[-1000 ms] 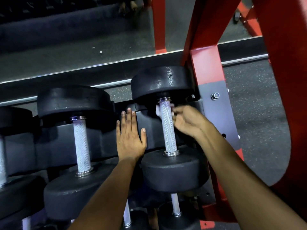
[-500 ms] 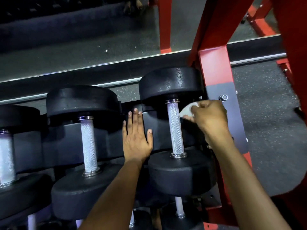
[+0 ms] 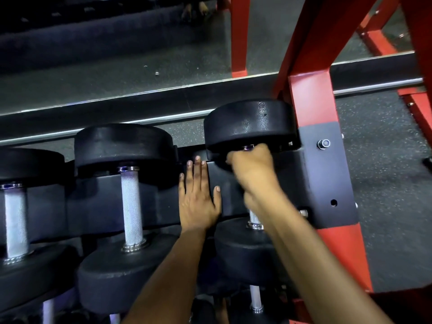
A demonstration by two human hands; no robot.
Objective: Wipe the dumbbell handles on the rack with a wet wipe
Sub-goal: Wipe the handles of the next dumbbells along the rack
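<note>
Wiping rightmost dumbbell handle (image 3: 254, 217): right hand (image 3: 252, 169) curled around its far end, wipe hidden; twist while sliding nearward, left hand (image 3: 198, 195) flat on rack (image 3: 112, 202).

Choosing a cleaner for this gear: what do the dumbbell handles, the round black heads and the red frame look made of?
Silver dumbbell handle: bare metal, probably steel, with crosshatched knurling and shiny collars.
Round black dumbbell head: matte, pebbled coating, likely rubber or urethane.
Red rack frame: smooth painted metal, apparently steel tube.
</note>
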